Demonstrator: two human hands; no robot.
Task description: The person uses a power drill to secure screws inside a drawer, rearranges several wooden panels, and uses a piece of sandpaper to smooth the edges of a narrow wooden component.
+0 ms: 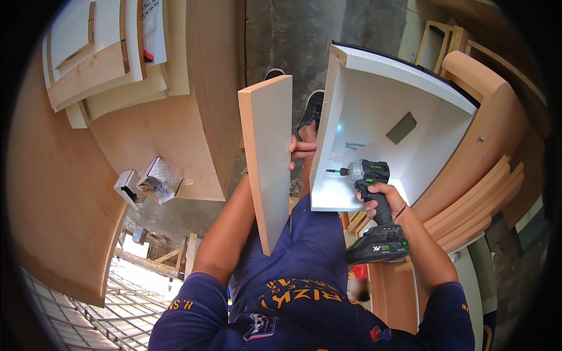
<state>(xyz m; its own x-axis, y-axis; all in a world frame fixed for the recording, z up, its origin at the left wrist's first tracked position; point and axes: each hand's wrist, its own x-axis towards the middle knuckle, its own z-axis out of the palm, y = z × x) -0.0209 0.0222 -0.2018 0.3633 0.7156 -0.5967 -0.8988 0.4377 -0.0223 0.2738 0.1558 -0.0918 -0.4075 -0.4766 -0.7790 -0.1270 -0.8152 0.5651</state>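
Grasps the driver [374, 171] by its handle in the right hand [383, 199], with fingers wrapped round it, over the near edge of the open white box [377, 88]; points the bit [336, 171] leftward, toward the box's left wall and the panel [272, 152] beyond. Has the panel left of that wall, across a narrow gap, with its long axis running far to near, roughly along the wall, and its near end over the lap [310, 234]. Reaches behind the panel with the nearer, left hand [301, 150], with fingers crossing the gap toward the wall; cannot tell whether clenched on panel or box. Inside the box, farther from its near edge than the bit: loose screws [355, 145]
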